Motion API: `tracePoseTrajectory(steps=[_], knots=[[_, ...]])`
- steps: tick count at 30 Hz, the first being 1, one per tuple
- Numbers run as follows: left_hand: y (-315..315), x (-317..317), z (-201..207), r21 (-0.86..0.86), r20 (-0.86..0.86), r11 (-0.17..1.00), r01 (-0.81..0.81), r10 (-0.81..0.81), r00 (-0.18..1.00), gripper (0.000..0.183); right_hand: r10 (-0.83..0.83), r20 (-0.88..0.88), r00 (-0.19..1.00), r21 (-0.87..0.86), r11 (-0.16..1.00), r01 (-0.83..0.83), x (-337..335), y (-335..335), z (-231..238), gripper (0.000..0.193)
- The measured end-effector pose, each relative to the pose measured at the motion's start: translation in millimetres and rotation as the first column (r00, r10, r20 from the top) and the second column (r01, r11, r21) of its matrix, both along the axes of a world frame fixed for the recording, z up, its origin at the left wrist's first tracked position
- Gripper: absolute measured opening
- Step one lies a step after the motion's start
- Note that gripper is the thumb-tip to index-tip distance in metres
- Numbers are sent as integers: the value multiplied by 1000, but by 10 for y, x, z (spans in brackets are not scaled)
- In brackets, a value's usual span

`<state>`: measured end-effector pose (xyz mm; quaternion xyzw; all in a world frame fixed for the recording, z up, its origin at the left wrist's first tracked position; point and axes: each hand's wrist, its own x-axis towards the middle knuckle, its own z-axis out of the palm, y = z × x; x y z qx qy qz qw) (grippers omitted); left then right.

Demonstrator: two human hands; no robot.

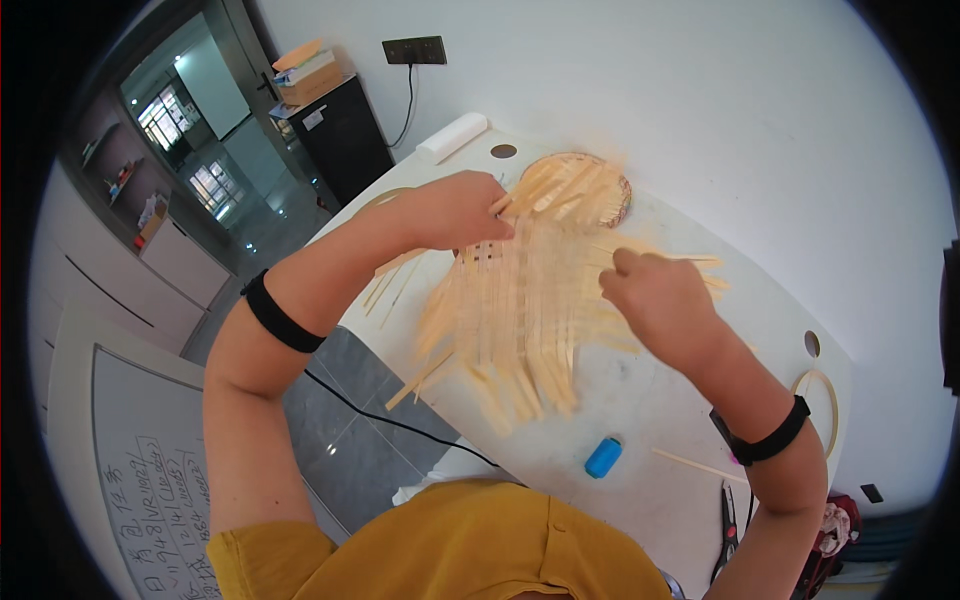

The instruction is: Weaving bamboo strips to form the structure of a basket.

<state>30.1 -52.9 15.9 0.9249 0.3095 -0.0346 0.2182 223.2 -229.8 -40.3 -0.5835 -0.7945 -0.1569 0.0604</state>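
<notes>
A half-woven mat of pale bamboo strips [520,300], blurred by motion, stretches between my hands above the table. Its long loose ends fan out on all sides, and a small patch of dark gaps shows in the weave near its upper left. My left hand [465,210] is closed on the mat's upper left edge, thumb and fingers pinched together. At the right edge, my right hand [660,300] is curled closed with its fingertips against the strips; its exact grip is partly hidden. Behind the mat sits a round woven tray [627,200] with strips across it.
On the white table [630,400] are a blue thread spool [603,457], scissors [729,530], a loose strip [700,465] and a bamboo hoop [834,405]. A white roll [452,138] lies at the far left edge. A black cable [400,428] hangs beside the table.
</notes>
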Motion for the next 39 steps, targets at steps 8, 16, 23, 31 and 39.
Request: tracePoseTrajectory(steps=[8,16,23,31,39], knots=[[-122,-9,125,18,-138,996,86,-83,987,36,-257,-580,773,-335,940,61,425,203,169,18],[-12,-8,44,-34,-120,977,210,-213,970,36,-435,-601,670,-693,701,-167,594,267,270,10],[87,55,75,124,-213,973,197,-168,962,33,-338,-789,513,-521,811,-267,609,323,240,7],[164,87,101,64,-91,990,126,-120,989,32,-183,-812,554,-228,974,-13,552,509,190,9],[323,13,-138,-351,211,923,155,-84,974,47,-353,-934,-45,-321,890,-322,598,582,-96,9]])
